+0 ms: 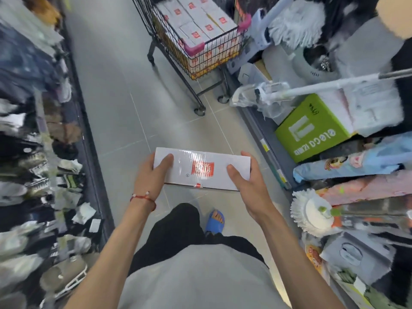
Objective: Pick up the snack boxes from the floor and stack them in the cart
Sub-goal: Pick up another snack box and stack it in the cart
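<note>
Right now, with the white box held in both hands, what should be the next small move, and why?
Probably step forward and carry the snack box toward the wire cart. Left hand and right hand grip its two ends, so it is secure, but the cart stands farther up the aisle, seemingly beyond arm's reach, with its top layer of boxes nearly level.

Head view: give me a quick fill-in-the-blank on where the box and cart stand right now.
1. The white box is held by ____ hands.
2. The cart stands ahead, already loaded with ____ boxes.
3. The bracelet on the left wrist is ____.
4. The green carton sits on the person's ____ side.

Missing words: both; white; red; right
</note>
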Available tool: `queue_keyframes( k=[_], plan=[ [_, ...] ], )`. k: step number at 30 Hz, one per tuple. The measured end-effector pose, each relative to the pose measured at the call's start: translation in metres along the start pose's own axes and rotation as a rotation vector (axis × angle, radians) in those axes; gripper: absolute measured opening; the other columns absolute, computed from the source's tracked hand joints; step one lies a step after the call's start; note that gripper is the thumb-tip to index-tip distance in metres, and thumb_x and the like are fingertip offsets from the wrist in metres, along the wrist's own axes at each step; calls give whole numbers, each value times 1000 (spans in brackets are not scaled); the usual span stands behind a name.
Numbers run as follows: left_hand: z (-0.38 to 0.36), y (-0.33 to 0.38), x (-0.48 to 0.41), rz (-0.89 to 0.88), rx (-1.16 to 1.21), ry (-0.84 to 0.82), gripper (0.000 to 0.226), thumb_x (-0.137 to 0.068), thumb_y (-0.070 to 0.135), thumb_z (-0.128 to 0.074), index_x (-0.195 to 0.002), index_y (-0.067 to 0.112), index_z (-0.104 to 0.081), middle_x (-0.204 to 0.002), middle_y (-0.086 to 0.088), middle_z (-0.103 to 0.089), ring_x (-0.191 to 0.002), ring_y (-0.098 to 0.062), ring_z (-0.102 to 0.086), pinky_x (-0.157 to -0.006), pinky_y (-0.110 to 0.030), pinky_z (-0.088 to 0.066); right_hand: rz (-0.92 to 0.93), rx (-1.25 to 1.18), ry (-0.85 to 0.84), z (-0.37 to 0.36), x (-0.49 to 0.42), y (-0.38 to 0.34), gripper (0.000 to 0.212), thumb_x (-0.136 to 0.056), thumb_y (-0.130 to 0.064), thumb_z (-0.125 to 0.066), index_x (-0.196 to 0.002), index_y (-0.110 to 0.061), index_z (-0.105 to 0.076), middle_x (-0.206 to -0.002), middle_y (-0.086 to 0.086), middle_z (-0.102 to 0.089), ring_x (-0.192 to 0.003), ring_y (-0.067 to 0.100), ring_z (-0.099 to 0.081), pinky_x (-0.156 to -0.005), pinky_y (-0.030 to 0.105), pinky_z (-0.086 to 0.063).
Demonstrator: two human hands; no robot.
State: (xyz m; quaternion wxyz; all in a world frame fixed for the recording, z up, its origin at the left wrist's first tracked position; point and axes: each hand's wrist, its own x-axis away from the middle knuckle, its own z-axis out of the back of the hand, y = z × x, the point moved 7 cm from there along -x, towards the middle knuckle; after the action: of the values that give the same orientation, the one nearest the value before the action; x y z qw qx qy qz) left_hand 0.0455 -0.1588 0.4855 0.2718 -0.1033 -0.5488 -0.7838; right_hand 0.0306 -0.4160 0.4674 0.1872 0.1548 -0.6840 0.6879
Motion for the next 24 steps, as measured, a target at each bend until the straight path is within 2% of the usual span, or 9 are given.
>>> queue_keyframes(
  k=[2, 4, 8, 11, 14, 17, 19, 21, 24],
  plan=[
    [1, 17, -24, -16, 7, 32, 6, -100, 34, -55, -102, 32, -61, -98, 13, -67, -90, -5, -63, -71, -23, -47, 0, -7, -7, -2, -28, -13, 54, -102, -27, -66, -148, -31, -38, -123, -10, -61, -110, 6, -62, -81, 12, -53],
    [0, 33, -49, -27, 6, 55, 13, -100, 35, -56, -109, 29, -63, -103, 8, -69, -93, -8, -63, -73, -23, -47, 3, -2, -11, -6, -57, -28, 53, -102, -27, -66, -147, -30, -39, -124, -9, -61, -111, 7, -62, -82, 13, -53],
    [-3, 65, -105, -25, 22, 90, 27, -101, 35, -54, -122, 21, -62, -112, 2, -66, -90, -5, -61, -69, -15, -42, 1, 3, -34, -19, -123, -57, 54, -102, -27, -66, -147, -31, -37, -123, -11, -60, -111, 2, -61, -80, 11, -52],
    [0, 86, -155, -32, 13, 102, 18, -98, 40, -56, -112, 31, -63, -108, 7, -69, -96, -12, -64, -79, -28, -50, -7, 32, -44, -32, -175, -80, 62, -102, -30, -66, -153, -34, -31, -131, -12, -58, -118, 1, -60, -86, 13, -52],
    [4, 114, -206, -21, 9, 98, 17, -94, 44, -56, -108, 35, -63, -106, 11, -70, -100, -14, -65, -92, -39, -53, -23, 17, -38, -46, -224, -106, 72, -100, -32, -68, -159, -33, -26, -136, -11, -58, -126, 7, -59, -105, 27, -51],
    [8, 148, -253, -46, -15, 86, 15, -98, 38, -57, -110, 32, -63, -106, 8, -70, -97, -12, -65, -89, -35, -52, -37, -15, -23, -59, -269, -130, 85, -92, -39, -77, -161, -37, -26, -140, -9, -61, -129, 10, -60, -115, 41, -47],
    [12, 172, -285, -49, -32, 87, 15, -98, 37, -57, -110, 30, -62, -105, 9, -69, -93, -10, -64, -82, -30, -49, -58, -41, -32, -70, -298, -146, 97, -79, -49, -82, -158, -40, -28, -139, -8, -63, -129, 12, -61, -115, 46, -47],
    [16, 192, -317, -51, -53, 87, 20, -97, 39, -58, -114, 28, -63, -105, 9, -69, -95, -13, -65, -82, -30, -49, -72, -74, -41, -81, -324, -162, 94, -72, -49, -84, -151, -43, -33, -136, -9, -65, -127, 13, -63, -112, 46, -50],
    [21, 223, -364, -72, -98, 81, 32, -92, 48, -58, -119, 30, -63, -108, 10, -70, -101, -17, -66, -92, -39, -52, -89, -113, -28, -94, -366, -184, 79, -84, -32, -84, -141, -51, -33, -131, -11, -68, -122, 12, -65, -97, 34, -57]
  ],
)
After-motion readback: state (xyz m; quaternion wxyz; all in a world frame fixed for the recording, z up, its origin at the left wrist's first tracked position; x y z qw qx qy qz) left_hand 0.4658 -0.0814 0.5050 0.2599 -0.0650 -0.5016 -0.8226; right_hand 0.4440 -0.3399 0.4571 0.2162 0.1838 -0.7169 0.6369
